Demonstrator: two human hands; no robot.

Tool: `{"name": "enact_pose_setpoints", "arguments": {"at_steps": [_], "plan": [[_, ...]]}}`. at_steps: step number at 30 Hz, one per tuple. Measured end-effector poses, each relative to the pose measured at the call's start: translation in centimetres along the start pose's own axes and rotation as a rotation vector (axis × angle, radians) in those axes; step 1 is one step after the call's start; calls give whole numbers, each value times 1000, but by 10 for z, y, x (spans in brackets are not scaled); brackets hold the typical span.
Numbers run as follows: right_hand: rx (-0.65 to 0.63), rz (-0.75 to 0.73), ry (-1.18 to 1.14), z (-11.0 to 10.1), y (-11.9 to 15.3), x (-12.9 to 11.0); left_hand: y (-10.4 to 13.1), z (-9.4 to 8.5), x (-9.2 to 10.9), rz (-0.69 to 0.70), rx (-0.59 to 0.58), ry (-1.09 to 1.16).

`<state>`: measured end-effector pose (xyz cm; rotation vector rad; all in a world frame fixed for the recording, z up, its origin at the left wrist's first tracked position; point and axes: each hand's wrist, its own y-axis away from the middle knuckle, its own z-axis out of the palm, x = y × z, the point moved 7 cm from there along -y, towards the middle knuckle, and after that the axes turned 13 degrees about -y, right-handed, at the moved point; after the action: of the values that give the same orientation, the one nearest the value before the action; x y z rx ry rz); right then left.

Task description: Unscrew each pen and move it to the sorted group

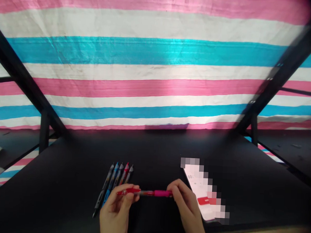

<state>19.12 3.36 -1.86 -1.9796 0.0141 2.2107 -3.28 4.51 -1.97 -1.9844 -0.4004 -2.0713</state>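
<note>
I hold a red pen [146,192] level above a black table [71,174], close to its near edge. My left hand [116,211] pinches the clear barrel end with thumb and fingers. My right hand [186,205] grips the pink rubber grip end. Just left of my left hand, several pens [114,182] in black, blue and red lie side by side on the table, tips pointing away from me.
A phone [205,190] with a lit white and red screen lies on the table right of my right hand. A pink, white and blue striped tarp [153,67] hangs behind. Black frame bars [22,78] slant at left and right.
</note>
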Motion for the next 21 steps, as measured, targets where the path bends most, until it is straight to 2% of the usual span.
{"name": "enact_pose_setpoints", "arguments": {"at_steps": [11, 17, 21], "plan": [[-20, 4, 21, 2, 0, -1, 0, -1, 1, 28, 21, 3], [18, -3, -149, -6, 4, 10, 0, -3, -1, 79, -1, -21], [26, -86, -228, -7, 6, 3, 1, -4, -2, 102, -7, -49]]}}
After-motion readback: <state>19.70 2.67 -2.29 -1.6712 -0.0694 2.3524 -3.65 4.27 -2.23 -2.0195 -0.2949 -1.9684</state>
